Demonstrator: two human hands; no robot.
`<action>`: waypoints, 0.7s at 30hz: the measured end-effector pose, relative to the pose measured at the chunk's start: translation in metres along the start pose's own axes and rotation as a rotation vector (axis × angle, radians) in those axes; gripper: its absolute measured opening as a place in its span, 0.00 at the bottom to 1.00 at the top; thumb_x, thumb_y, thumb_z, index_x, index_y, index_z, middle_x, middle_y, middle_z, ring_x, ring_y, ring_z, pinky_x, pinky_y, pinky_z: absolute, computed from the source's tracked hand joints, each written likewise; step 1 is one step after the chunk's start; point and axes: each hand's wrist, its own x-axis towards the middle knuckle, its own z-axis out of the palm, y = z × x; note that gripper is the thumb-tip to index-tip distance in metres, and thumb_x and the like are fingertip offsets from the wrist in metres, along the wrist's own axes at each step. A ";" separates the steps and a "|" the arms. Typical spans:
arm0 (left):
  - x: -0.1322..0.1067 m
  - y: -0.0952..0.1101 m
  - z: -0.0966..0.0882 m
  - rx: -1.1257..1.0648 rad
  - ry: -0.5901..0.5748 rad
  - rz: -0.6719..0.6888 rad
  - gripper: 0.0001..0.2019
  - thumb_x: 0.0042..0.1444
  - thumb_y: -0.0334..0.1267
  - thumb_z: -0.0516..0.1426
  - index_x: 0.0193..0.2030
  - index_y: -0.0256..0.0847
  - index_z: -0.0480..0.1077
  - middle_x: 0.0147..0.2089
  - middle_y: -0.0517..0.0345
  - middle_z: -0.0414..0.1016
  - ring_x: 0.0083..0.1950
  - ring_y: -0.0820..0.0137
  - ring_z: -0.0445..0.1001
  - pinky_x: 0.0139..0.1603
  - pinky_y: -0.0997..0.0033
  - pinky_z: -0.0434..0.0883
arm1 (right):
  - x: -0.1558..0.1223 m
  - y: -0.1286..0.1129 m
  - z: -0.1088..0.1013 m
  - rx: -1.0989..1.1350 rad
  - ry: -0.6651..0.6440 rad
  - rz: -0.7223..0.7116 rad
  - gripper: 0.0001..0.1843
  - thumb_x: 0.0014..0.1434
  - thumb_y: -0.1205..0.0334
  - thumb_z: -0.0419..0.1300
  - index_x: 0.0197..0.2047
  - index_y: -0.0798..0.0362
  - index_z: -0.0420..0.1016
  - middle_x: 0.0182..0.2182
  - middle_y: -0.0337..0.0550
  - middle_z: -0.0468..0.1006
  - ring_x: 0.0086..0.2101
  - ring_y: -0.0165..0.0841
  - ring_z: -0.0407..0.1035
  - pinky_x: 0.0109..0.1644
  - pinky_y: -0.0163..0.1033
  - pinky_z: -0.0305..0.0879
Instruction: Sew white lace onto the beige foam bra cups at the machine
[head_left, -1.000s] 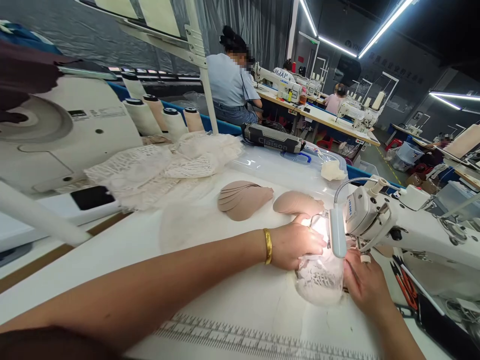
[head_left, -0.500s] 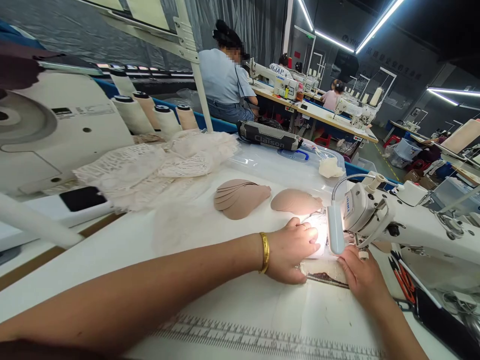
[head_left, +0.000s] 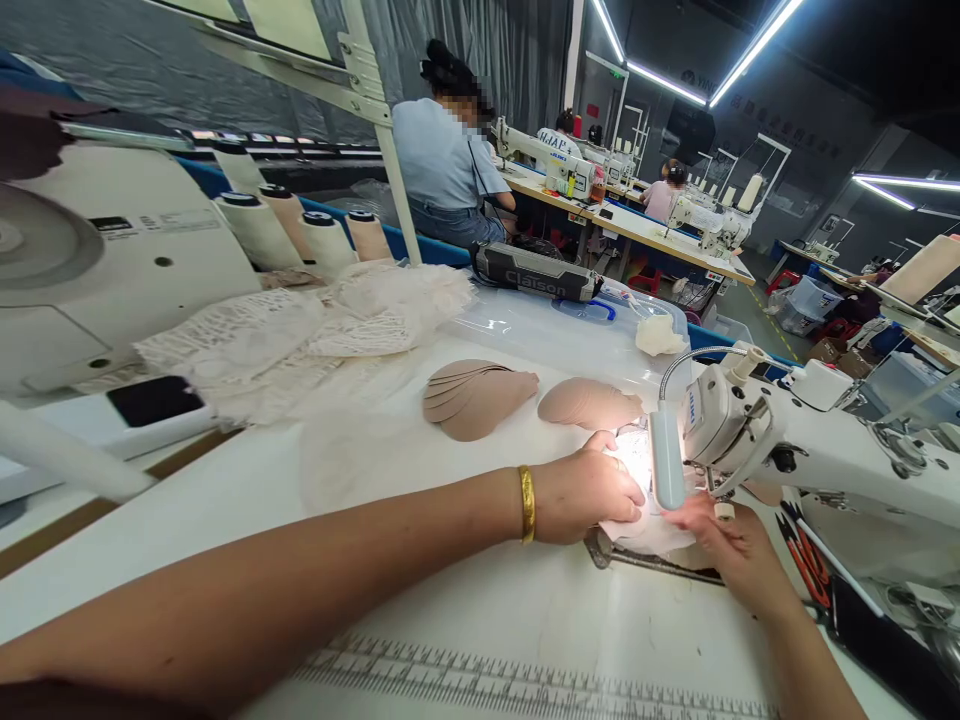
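Note:
My left hand (head_left: 596,490) is curled with its thumb and fingers closed on a pale pinkish fabric piece (head_left: 651,538), left of the sewing machine's needle area. My right hand (head_left: 739,550) pinches the right side of the same piece, close below the machine head (head_left: 724,410). A bright lamp (head_left: 667,460) hangs in front of the needle and hides it, along with part of the fabric. Under the cloth shows the dark edge of the machine's bed plate (head_left: 660,566). Just beyond my left hand lies a stack of beige fabric pieces (head_left: 589,402).
Another fanned stack of beige pieces (head_left: 476,400) lies farther left, near cream lace fabric (head_left: 337,315). Thread cones (head_left: 326,240) stand behind. Scissors with orange handles (head_left: 806,565) lie right of my right hand. A printed ruler (head_left: 525,680) runs along the front. Co-workers sit beyond.
My left hand has gone from lying flatter to curled around the fabric. My right hand has lifted its fingers into a pinch, and the fabric's near edge now extends toward me over the plate.

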 end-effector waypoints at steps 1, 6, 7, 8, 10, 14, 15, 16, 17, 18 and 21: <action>0.000 -0.002 0.001 0.005 0.014 0.013 0.21 0.36 0.18 0.61 0.36 0.44 0.72 0.39 0.62 0.80 0.39 0.65 0.73 0.48 0.59 0.57 | 0.001 0.002 0.008 -0.055 0.020 -0.012 0.17 0.74 0.55 0.52 0.46 0.44 0.84 0.41 0.41 0.85 0.44 0.39 0.79 0.52 0.46 0.75; 0.002 -0.007 -0.004 0.021 0.082 0.007 0.25 0.41 0.17 0.59 0.44 0.48 0.75 0.45 0.62 0.82 0.44 0.64 0.76 0.51 0.57 0.55 | -0.002 0.014 0.028 -0.458 0.036 -0.079 0.15 0.73 0.58 0.53 0.54 0.44 0.80 0.49 0.43 0.83 0.49 0.44 0.76 0.60 0.56 0.66; 0.002 -0.008 -0.004 0.019 0.095 0.005 0.26 0.43 0.17 0.59 0.45 0.49 0.75 0.46 0.63 0.82 0.45 0.64 0.76 0.52 0.56 0.55 | -0.003 0.015 0.028 -0.512 0.032 -0.082 0.15 0.72 0.58 0.53 0.54 0.44 0.79 0.50 0.43 0.83 0.49 0.44 0.76 0.59 0.57 0.66; 0.003 -0.009 -0.004 0.013 0.106 0.005 0.25 0.44 0.18 0.59 0.46 0.50 0.75 0.48 0.63 0.82 0.45 0.64 0.76 0.54 0.55 0.54 | -0.003 0.016 0.028 -0.553 0.030 -0.086 0.15 0.72 0.58 0.53 0.54 0.44 0.79 0.51 0.44 0.83 0.49 0.45 0.76 0.57 0.57 0.66; 0.003 -0.011 -0.003 0.000 0.117 -0.006 0.24 0.46 0.20 0.59 0.47 0.50 0.75 0.50 0.62 0.82 0.47 0.63 0.76 0.55 0.54 0.53 | -0.004 0.017 0.026 -0.604 0.036 -0.096 0.15 0.72 0.58 0.52 0.55 0.45 0.78 0.52 0.45 0.82 0.49 0.45 0.75 0.56 0.56 0.67; 0.003 -0.014 0.000 -0.026 0.114 -0.039 0.22 0.48 0.22 0.60 0.47 0.48 0.75 0.50 0.59 0.82 0.48 0.62 0.76 0.56 0.55 0.53 | -0.001 0.017 0.024 -0.638 0.039 -0.121 0.16 0.72 0.58 0.52 0.57 0.45 0.77 0.54 0.46 0.81 0.51 0.46 0.75 0.55 0.55 0.68; 0.003 -0.014 0.000 -0.029 0.112 -0.042 0.21 0.48 0.22 0.60 0.47 0.48 0.75 0.49 0.58 0.83 0.48 0.62 0.76 0.56 0.55 0.53 | 0.000 0.017 0.024 -0.642 0.039 -0.126 0.16 0.72 0.58 0.53 0.57 0.46 0.77 0.54 0.46 0.81 0.51 0.46 0.75 0.55 0.55 0.68; 0.003 -0.014 0.000 -0.029 0.112 -0.042 0.21 0.47 0.22 0.60 0.46 0.48 0.75 0.48 0.58 0.83 0.47 0.63 0.76 0.56 0.55 0.53 | 0.001 0.017 0.024 -0.644 0.041 -0.130 0.16 0.72 0.58 0.53 0.58 0.46 0.77 0.54 0.46 0.81 0.51 0.46 0.75 0.55 0.55 0.68; 0.003 -0.013 0.000 -0.025 0.114 -0.044 0.21 0.47 0.22 0.60 0.46 0.48 0.75 0.47 0.58 0.83 0.47 0.63 0.76 0.56 0.55 0.53 | 0.001 0.018 0.024 -0.645 0.044 -0.132 0.16 0.72 0.58 0.53 0.58 0.46 0.76 0.54 0.46 0.81 0.51 0.47 0.75 0.55 0.56 0.68; 0.003 -0.013 0.000 -0.017 0.115 -0.047 0.20 0.47 0.22 0.60 0.45 0.47 0.75 0.47 0.59 0.83 0.47 0.62 0.76 0.57 0.55 0.53 | 0.001 0.018 0.024 -0.645 0.046 -0.134 0.16 0.72 0.58 0.53 0.58 0.46 0.76 0.53 0.46 0.81 0.51 0.47 0.75 0.55 0.56 0.68; 0.004 -0.010 0.000 0.026 0.114 -0.064 0.19 0.45 0.21 0.59 0.42 0.46 0.75 0.49 0.59 0.82 0.47 0.61 0.75 0.58 0.52 0.52 | 0.001 0.018 0.023 -0.623 0.036 -0.136 0.17 0.72 0.58 0.52 0.59 0.46 0.76 0.54 0.46 0.81 0.51 0.46 0.75 0.55 0.54 0.69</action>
